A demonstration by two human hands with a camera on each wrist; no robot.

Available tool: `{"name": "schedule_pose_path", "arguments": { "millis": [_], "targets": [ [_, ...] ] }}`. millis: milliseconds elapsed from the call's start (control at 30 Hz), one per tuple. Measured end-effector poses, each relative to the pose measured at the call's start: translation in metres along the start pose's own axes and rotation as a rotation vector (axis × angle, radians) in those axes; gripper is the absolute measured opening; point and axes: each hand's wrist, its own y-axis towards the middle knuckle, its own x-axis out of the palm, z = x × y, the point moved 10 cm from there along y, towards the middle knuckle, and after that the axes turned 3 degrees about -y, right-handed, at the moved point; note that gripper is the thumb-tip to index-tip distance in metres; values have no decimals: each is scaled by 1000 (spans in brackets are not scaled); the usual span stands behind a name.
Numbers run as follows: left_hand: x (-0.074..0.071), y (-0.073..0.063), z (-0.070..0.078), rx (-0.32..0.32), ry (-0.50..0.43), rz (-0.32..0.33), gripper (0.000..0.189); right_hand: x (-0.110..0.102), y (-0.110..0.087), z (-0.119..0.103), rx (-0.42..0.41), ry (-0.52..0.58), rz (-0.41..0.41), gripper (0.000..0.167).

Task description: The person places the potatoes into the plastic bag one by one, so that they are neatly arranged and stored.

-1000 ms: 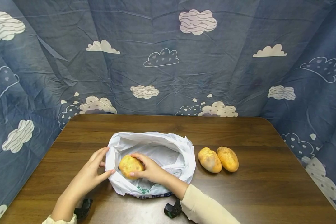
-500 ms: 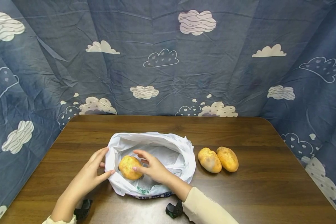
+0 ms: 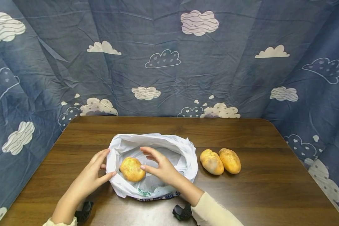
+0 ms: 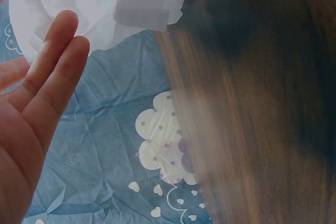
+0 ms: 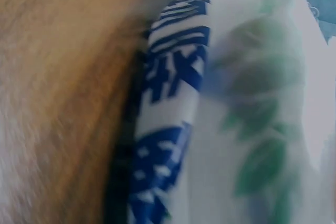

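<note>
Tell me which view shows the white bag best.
Head view: the white bag shows its open mouth and a potato inside. Left wrist catches only part; right wrist, its blurred blue and green print.

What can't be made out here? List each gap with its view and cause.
Head view: the underside of the yellow, oval potato inside the white plastic bag, hidden by its own bulk.
Head view: part of the bag's inside, hidden behind the right hand.
Right wrist view: the full wording of the bag's blue printed lettering, blurred.
Left wrist view: part of the left hand, cut off by the left edge.
</note>
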Motion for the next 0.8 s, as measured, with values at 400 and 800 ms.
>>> {"name": "schedule_pose_path", "arguments": {
  "millis": [400,800],
  "targets": [
    [0,1,0,-3,-3,0,75,-40,-10,-31,-189,-166,139,51],
    [0,0,1,-3,0,0,75,-74,-34,-33,-234,-187,237,54]
  ]
}}
